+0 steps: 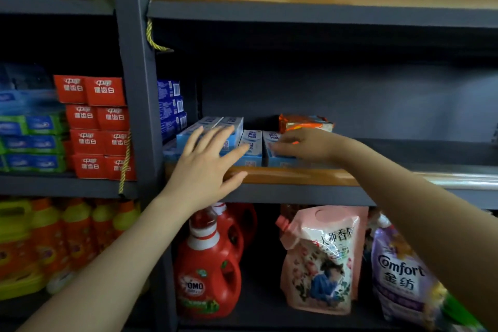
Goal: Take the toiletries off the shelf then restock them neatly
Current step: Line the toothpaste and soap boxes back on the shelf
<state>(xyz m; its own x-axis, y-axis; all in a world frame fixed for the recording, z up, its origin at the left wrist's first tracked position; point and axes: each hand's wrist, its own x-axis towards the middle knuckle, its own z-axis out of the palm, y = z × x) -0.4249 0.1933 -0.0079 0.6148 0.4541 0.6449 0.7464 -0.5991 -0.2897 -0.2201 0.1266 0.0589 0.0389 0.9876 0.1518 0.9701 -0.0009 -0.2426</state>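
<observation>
In the head view, the middle shelf (296,175) with its wooden front lip crosses the centre of the frame and holds light-blue toothpaste boxes (252,147) lying side by side at its left end, two more stacked on top toward the left. Behind them, right of centre, lies an orange packet (305,122); dark-blue boxes (171,105) stand stacked against the left post.

The left hand (207,167) is spread flat with straight fingers, released, its fingertips over the stacked boxes. The right hand (304,144) reaches in from the right, fingers curled onto the rightmost toothpaste box (272,149), grasping its end.

At middle left, a neighbouring bay holds stacked red toothpaste boxes (98,127) beside blue and green packs (32,140). Along the bottom, below the shelf, stand a red detergent bottle (207,275), a pink refill pouch (320,261) and a purple Comfort pouch (401,277). Orange and yellow bottles (54,237) fill the lower left.
</observation>
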